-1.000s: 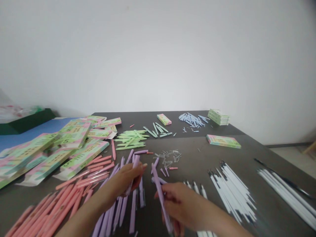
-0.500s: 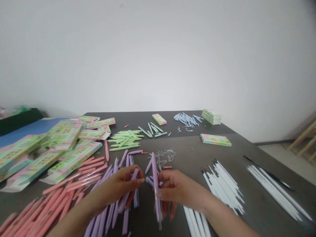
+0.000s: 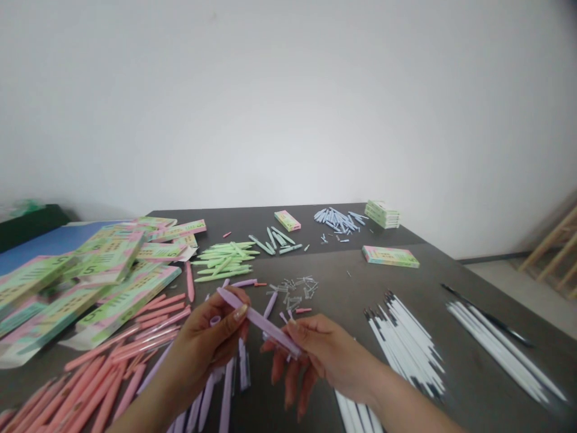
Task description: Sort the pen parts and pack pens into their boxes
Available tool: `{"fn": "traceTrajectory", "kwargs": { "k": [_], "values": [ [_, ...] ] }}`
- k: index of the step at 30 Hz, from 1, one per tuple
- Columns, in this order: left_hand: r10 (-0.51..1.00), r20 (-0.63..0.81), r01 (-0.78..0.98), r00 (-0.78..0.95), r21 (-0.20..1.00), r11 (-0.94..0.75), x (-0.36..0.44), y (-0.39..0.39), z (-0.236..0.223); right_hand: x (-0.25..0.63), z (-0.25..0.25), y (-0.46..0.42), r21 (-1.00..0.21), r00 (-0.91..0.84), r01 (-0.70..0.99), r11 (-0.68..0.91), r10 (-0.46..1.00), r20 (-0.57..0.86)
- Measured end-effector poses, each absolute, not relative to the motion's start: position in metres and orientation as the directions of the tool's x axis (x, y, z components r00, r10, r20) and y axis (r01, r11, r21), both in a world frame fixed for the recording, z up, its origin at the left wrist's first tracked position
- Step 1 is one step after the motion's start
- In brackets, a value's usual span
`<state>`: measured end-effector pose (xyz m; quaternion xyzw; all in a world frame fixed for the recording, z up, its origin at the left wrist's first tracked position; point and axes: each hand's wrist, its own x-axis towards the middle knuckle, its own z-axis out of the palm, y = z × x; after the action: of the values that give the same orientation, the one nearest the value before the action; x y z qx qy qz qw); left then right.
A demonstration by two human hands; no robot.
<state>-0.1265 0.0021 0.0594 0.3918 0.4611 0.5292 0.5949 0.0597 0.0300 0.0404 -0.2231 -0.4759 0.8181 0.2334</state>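
A light purple pen (image 3: 267,325) slants down to the right between my two hands above the table. My left hand (image 3: 220,331) pinches its upper end between thumb and fingers. A round purple end (image 3: 215,320) shows beside that hand; whether it is held too, I cannot tell. My right hand (image 3: 318,343) has thumb and forefinger closed on the pen's lower end, its other fingers hanging loose. Beneath my hands lie loose purple pen parts (image 3: 228,394), partly covered by my left forearm. Small clear plastic pieces (image 3: 294,288) are scattered just beyond.
Coral pen parts (image 3: 90,385) and overlapping printed boxes (image 3: 112,258) fill the left side. Green pens (image 3: 225,258) and pale blue parts (image 3: 338,219) lie farther back. White refills (image 3: 408,343) with dark tips spread at right, beside a long black stick (image 3: 489,316).
The pen was upright in my right hand; now it lies aslant with my left hand gripping its upper end. My hands have come together. The purple piece previously in my left hand is mostly out of sight.
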Motion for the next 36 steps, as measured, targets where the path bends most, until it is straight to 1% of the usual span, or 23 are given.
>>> {"fn": "traceTrajectory", "kwargs": {
  "k": [2, 4, 6, 8, 10, 13, 17, 20, 23, 25, 27, 30, 33, 35, 36],
  "values": [
    [0.995, -0.103, -0.294, 0.002, 0.951, 0.099, -0.131, 0.002, 0.060, 0.061, 0.042, 0.030, -0.851, -0.811, -0.206, -0.483, 0.571, -0.128],
    [0.996, -0.089, -0.305, -0.010, 0.949, 0.082, -0.133, 0.001, 0.060, 0.062, 0.044, 0.029, -0.848, -0.818, -0.213, -0.485, 0.564, -0.116],
    [0.996, -0.073, -0.299, -0.053, 0.953, 0.054, -0.132, 0.000, 0.060, 0.062, 0.045, 0.028, -0.863, -0.820, -0.204, -0.463, 0.562, -0.108],
    [0.992, -0.050, -0.283, -0.116, 0.959, 0.015, -0.130, -0.002, 0.062, 0.061, 0.045, 0.027, -0.895, -0.800, -0.185, -0.406, 0.591, -0.102],
    [0.985, -0.026, -0.255, -0.171, 0.967, -0.019, -0.128, -0.002, 0.064, 0.060, 0.044, 0.027, -0.934, -0.743, -0.155, -0.321, 0.661, -0.104],
    [0.979, 0.004, -0.195, -0.203, 0.980, -0.044, -0.127, -0.003, 0.065, 0.058, 0.043, 0.029, -0.977, -0.663, -0.075, -0.198, 0.742, -0.099],
    [0.970, 0.058, -0.108, -0.237, 0.990, -0.086, -0.128, -0.003, 0.064, 0.059, 0.043, 0.030, -0.998, -0.604, 0.051, 0.027, 0.797, -0.009],
    [0.973, 0.094, -0.050, -0.213, 0.993, -0.107, -0.128, -0.004, 0.065, 0.060, 0.045, 0.028, -0.958, -0.565, 0.159, 0.238, 0.818, 0.109],
    [0.968, 0.116, -0.002, -0.220, 0.993, -0.120, -0.127, -0.005, 0.066, 0.061, 0.046, 0.024, -0.853, -0.529, 0.243, 0.462, 0.800, 0.283],
    [0.968, 0.098, -0.006, -0.232, 0.995, -0.102, -0.125, -0.006, 0.068, 0.060, 0.045, 0.021, -0.813, -0.543, 0.267, 0.517, 0.778, 0.316],
    [0.976, 0.068, -0.038, -0.209, 0.996, -0.078, -0.124, -0.007, 0.069, 0.058, 0.042, 0.020, -0.840, -0.577, 0.271, 0.471, 0.778, 0.250],
    [0.986, 0.048, -0.075, -0.157, 0.995, -0.060, -0.124, -0.007, 0.070, 0.057, 0.038, 0.021, -0.936, -0.606, 0.209, 0.284, 0.788, 0.104],
    [0.990, 0.016, -0.066, -0.142, 0.997, -0.026, -0.124, -0.006, 0.071, 0.058, 0.037, 0.028, -0.998, -0.571, 0.045, 0.053, 0.821, 0.017],
    [0.994, -0.033, -0.037, -0.107, 0.999, 0.029, -0.123, -0.005, 0.070, 0.061, 0.039, 0.035, -0.991, -0.486, -0.103, -0.080, 0.874, -0.020],
    [0.996, -0.066, -0.013, -0.068, 0.998, 0.065, -0.122, -0.004, 0.070, 0.063, 0.040, 0.038, -0.977, -0.431, -0.184, -0.111, 0.902, -0.022]
  ]
}}
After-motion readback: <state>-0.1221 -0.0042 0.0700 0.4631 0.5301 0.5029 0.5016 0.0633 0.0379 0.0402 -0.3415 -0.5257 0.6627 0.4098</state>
